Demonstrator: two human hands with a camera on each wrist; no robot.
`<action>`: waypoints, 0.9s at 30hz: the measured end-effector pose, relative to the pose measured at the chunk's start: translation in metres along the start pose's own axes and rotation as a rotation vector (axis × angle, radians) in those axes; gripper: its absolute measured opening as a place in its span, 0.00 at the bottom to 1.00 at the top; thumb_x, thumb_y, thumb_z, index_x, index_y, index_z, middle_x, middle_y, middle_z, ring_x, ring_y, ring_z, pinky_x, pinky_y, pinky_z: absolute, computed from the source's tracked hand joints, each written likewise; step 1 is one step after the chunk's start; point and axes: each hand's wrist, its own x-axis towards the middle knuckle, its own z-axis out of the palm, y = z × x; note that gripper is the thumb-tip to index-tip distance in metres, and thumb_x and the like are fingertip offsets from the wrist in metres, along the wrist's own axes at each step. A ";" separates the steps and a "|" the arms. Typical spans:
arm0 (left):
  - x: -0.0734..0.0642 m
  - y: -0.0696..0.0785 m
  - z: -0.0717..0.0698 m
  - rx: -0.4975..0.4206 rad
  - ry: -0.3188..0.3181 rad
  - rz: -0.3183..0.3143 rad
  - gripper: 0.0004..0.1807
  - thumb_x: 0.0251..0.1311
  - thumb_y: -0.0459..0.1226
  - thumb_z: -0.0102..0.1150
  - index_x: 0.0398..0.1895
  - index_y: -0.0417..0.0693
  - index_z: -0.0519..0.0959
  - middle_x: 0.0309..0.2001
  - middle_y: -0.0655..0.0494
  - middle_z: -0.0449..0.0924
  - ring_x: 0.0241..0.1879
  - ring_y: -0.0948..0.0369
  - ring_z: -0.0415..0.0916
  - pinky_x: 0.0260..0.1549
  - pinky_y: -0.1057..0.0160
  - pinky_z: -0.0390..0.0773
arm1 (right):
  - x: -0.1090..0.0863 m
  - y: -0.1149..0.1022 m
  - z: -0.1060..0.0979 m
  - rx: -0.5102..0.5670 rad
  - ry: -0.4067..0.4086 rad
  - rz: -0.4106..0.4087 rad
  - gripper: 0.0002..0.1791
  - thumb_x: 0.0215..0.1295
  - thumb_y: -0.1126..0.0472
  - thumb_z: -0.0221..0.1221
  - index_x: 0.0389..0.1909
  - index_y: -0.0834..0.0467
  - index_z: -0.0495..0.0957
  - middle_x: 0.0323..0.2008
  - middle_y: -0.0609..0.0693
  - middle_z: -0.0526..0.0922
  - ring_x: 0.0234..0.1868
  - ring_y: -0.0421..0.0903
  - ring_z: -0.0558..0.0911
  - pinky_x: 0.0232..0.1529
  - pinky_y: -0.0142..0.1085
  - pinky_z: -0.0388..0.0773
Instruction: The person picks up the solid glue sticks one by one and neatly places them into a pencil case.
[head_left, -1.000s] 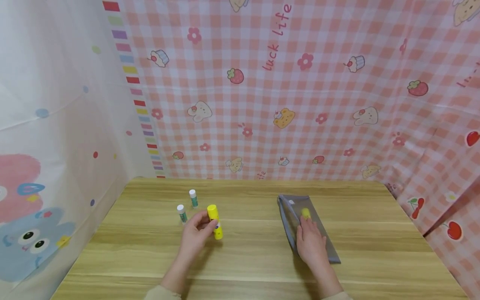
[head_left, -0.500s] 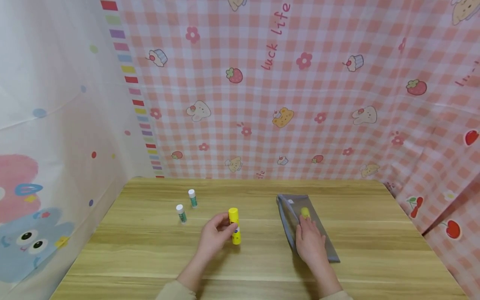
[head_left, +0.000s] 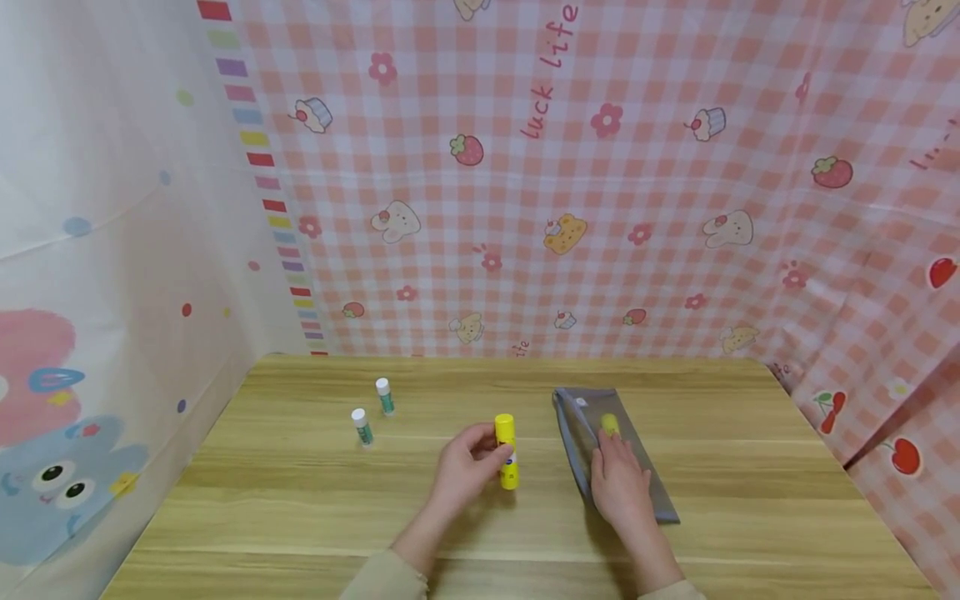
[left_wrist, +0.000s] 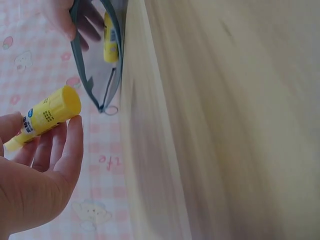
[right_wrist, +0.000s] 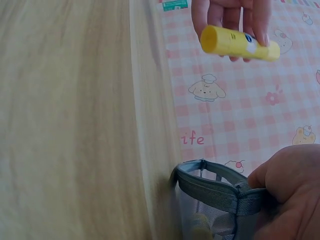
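Left hand (head_left: 467, 467): lower centre of the head view, beige sleeve (head_left: 390, 577) behind it; grasping one stick, thumb on the near side, fingers along the other.
Right hand (head_left: 622, 483): lower right of centre; gripping the pouch at its mouth, thumb on one side of the rim, fingers seen past it in the left wrist view.
Held stick: bright yellow plastic cylinder with a white-and-blue label (head_left: 507, 437), like a glue stick; near the frame's centre, roughly upright, clear of the table, left of the pouch and apart from it.
Pouch: flat grey see-through mesh with a darker grey zip band (head_left: 600, 404); right of centre, lying slantwise, mouth gaping toward the left hand. Small ring at the band's end in the left wrist view.
Stick in pouch: second yellow cylinder (head_left: 610, 423), showing through the mesh just beyond the right fingertips; label hard to read.
Table: pale wood-grain top (head_left: 300, 517), across the lower frame.
White-capped sticks: two small green-and-white cylinders, left of centre; nearer one (head_left: 363, 429), farther one (head_left: 386, 398) slightly right of it. Both upright, near each other, not touching.
Backdrop: pink-and-white checked cloth (head_left: 525, 200) with cartoon prints, upper frame; white printed cloth (head_left: 150, 275) at far left.
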 end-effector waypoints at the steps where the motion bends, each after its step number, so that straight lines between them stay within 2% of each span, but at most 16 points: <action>1: 0.001 0.001 0.003 -0.010 -0.003 -0.005 0.18 0.60 0.33 0.67 0.51 0.31 0.79 0.40 0.45 0.82 0.36 0.56 0.80 0.35 0.53 0.86 | 0.000 0.000 0.000 0.000 -0.002 0.001 0.25 0.77 0.62 0.41 0.68 0.71 0.63 0.68 0.74 0.60 0.69 0.72 0.57 0.61 0.77 0.49; 11: 0.010 -0.001 0.031 -0.134 -0.007 -0.089 0.18 0.61 0.32 0.66 0.51 0.30 0.78 0.37 0.47 0.79 0.34 0.58 0.78 0.33 0.45 0.86 | 0.000 0.001 0.000 -0.003 0.006 -0.003 0.25 0.77 0.62 0.41 0.68 0.72 0.63 0.68 0.74 0.60 0.69 0.73 0.57 0.61 0.77 0.50; 15: 0.016 -0.005 0.041 -0.201 -0.005 -0.141 0.17 0.61 0.31 0.65 0.51 0.29 0.77 0.36 0.48 0.77 0.28 0.54 0.80 0.32 0.41 0.85 | 0.000 0.001 0.001 -0.004 0.008 -0.004 0.25 0.77 0.62 0.41 0.68 0.72 0.63 0.68 0.74 0.60 0.69 0.72 0.57 0.61 0.77 0.50; 19: 0.021 -0.008 0.050 -0.246 -0.004 -0.189 0.17 0.61 0.31 0.65 0.50 0.29 0.77 0.35 0.50 0.77 0.25 0.53 0.80 0.31 0.44 0.85 | 0.001 0.002 0.001 -0.004 0.014 -0.004 0.25 0.77 0.62 0.41 0.68 0.71 0.63 0.68 0.74 0.60 0.69 0.72 0.58 0.61 0.76 0.49; 27: 0.024 -0.008 0.064 -0.301 0.003 -0.252 0.17 0.61 0.31 0.65 0.51 0.31 0.78 0.34 0.50 0.78 0.25 0.58 0.79 0.28 0.48 0.86 | 0.001 0.003 0.001 0.003 0.012 0.000 0.25 0.77 0.62 0.41 0.69 0.71 0.63 0.68 0.74 0.59 0.69 0.72 0.57 0.61 0.77 0.48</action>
